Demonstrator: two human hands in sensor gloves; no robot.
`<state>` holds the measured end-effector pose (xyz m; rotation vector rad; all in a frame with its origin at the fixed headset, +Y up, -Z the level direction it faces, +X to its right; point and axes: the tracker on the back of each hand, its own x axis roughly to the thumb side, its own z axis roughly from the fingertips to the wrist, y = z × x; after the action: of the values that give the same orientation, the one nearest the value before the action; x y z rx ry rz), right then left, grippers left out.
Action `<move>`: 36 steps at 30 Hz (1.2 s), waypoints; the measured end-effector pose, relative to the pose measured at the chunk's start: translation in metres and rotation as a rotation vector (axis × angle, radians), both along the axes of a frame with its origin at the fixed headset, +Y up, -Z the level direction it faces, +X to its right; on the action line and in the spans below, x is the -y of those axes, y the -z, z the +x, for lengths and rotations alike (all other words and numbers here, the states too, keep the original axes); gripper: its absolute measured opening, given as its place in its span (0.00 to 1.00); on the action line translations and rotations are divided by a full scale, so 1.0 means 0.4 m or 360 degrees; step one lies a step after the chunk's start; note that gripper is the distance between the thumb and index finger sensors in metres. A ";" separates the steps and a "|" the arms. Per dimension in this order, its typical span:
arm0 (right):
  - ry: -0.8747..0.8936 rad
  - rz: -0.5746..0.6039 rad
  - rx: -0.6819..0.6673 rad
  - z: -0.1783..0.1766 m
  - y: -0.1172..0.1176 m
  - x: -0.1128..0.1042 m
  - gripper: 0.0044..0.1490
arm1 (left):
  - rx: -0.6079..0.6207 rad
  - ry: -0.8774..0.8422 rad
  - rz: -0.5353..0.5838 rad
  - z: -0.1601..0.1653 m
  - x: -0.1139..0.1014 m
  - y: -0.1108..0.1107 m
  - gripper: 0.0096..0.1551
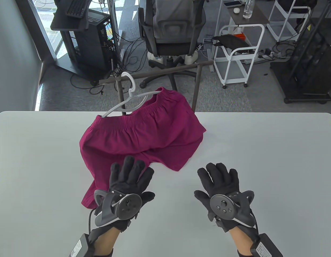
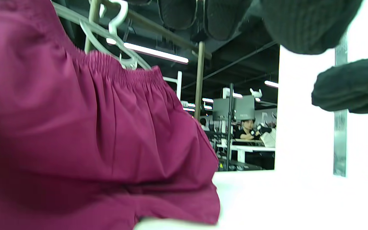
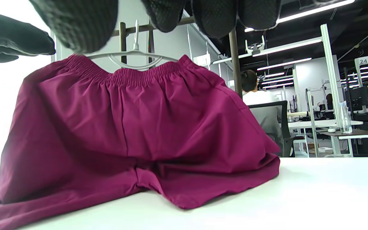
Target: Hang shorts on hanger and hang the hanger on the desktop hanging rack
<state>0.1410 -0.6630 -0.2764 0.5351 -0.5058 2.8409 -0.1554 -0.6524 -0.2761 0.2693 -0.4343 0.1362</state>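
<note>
Magenta shorts (image 1: 144, 133) hang by their elastic waistband on a white plastic hanger (image 1: 128, 99). The hanger's hook sits over the dark bar of the desktop rack (image 1: 165, 70) at the table's far edge. The legs of the shorts drape down onto the white table (image 1: 261, 150). My left hand (image 1: 130, 176) is spread flat over the near leg of the shorts, holding nothing; whether it touches the cloth I cannot tell. My right hand (image 1: 219, 179) is spread over bare table, right of the shorts. The right wrist view shows the shorts (image 3: 133, 127) and hanger (image 3: 136, 51) head-on.
Behind the table stand an office chair (image 1: 170, 32), a white rolling cart (image 1: 240, 53) and a dark computer stand (image 1: 82, 34). The rack's upright post (image 1: 196, 88) rises just right of the shorts. A seated person (image 3: 254, 92) shows far off.
</note>
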 end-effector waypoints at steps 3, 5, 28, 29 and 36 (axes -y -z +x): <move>-0.0048 -0.0072 -0.0041 -0.010 0.006 0.014 0.57 | 0.0017 0.0039 -0.0062 0.003 0.039 0.007 0.51; -0.0083 -0.0109 -0.0068 -0.019 0.010 0.024 0.58 | 0.0031 0.0059 -0.0098 0.003 0.064 0.009 0.52; -0.0196 -0.0237 -0.0134 -0.052 0.024 0.079 0.61 | 0.0033 0.0074 -0.0281 -0.012 0.145 0.017 0.55; -0.0196 -0.0237 -0.0134 -0.051 0.024 0.079 0.61 | 0.0031 0.0071 -0.0283 -0.013 0.145 0.017 0.55; -0.0191 -0.0235 -0.0128 -0.050 0.024 0.079 0.61 | 0.0032 0.0064 -0.0290 -0.014 0.145 0.016 0.55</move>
<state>0.1211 -0.6945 -0.2858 0.6689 -0.2554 2.9244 -0.1609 -0.7104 -0.2827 0.0803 -0.4441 0.1383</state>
